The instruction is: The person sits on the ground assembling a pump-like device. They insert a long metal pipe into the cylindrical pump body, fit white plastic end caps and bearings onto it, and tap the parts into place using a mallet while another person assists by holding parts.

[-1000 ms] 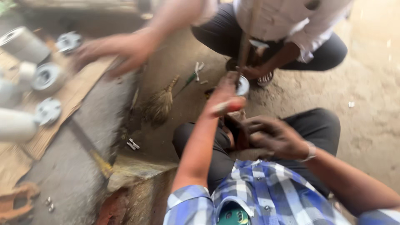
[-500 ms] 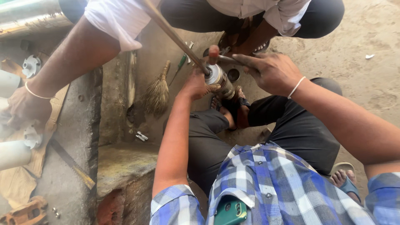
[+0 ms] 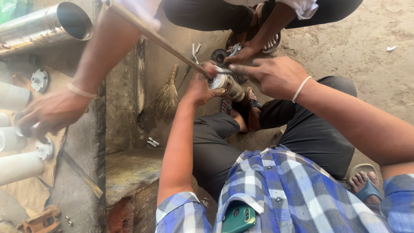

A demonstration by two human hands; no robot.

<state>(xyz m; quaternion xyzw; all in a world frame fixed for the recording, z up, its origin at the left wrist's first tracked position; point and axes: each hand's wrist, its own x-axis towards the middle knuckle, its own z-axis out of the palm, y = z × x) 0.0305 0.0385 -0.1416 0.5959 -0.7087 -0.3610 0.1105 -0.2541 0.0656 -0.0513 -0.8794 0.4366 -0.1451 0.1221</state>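
The head camera is looking down on a dusty concrete floor, with a raised cement ledge on the left where white plastic cylinders and a shiny steel tube are lying on cardboard. A small broom is leaning against the ledge.

The person's left hand is wrapping closed around a short metal cylinder, which is sitting just above the sandalled feet, between the knees. The right hand is hovering over its top end, fingers loosely spread and touching the rim, gripping nothing firmly as far as can be seen. A long thin steel rod is running from the cylinder's top up toward the upper left, so the long axis is tilting that way.

The cylinder is looking heavy, rigid and smooth, probably slippery; taking it around the barrel seems soundest.

A co-worker's hand is reaching to the white parts at left; another is resting near the discs.
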